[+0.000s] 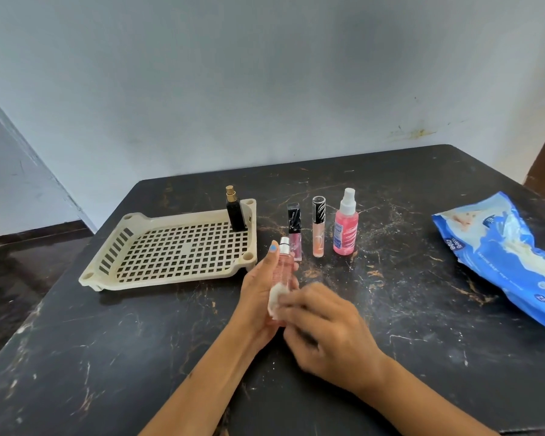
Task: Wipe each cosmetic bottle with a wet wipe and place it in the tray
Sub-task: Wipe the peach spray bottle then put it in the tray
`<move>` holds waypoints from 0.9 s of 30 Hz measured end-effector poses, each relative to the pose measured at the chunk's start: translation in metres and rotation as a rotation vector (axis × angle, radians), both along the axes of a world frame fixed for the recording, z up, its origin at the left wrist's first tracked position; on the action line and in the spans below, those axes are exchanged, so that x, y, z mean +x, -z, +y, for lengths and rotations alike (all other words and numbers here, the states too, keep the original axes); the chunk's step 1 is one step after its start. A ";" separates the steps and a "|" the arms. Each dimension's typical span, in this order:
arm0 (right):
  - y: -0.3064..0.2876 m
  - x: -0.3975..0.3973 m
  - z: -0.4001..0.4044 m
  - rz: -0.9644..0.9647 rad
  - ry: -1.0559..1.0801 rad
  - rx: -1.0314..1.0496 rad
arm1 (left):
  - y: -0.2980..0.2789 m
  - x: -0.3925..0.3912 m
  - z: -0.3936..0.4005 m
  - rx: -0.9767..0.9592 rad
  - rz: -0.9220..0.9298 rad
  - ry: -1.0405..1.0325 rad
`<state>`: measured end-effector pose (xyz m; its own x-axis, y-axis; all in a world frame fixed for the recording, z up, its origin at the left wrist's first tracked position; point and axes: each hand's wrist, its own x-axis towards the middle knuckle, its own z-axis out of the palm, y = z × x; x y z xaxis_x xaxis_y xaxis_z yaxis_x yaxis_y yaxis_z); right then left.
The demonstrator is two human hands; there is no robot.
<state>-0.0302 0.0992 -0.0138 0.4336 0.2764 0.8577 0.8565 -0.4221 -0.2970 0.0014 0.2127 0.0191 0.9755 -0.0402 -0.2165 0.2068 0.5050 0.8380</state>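
While our left hand (258,287) grips the slippery pink bottle (283,269) mid-body, our right hand (324,328) pinches a soft wipe (276,298) against it.

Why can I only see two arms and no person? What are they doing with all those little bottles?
The camera sits on the person's head, looking down, so only arms show. The left hand holds a small pink bottle. The right hand rubs it with a white wet wipe. On the dark table a cream tray already has one black bottle. Three more bottles wait beside it: two slim tubes and a pink spray bottle. The blue pack probably holds the wipes.
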 end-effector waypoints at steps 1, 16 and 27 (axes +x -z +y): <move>0.000 -0.002 0.000 -0.036 -0.040 -0.039 | 0.000 0.001 0.001 -0.009 0.020 -0.011; -0.003 -0.004 0.000 -0.041 -0.056 -0.036 | 0.001 0.004 0.002 0.012 0.058 0.027; -0.001 0.010 -0.001 0.046 0.158 0.078 | 0.000 -0.001 0.002 -0.005 0.012 0.141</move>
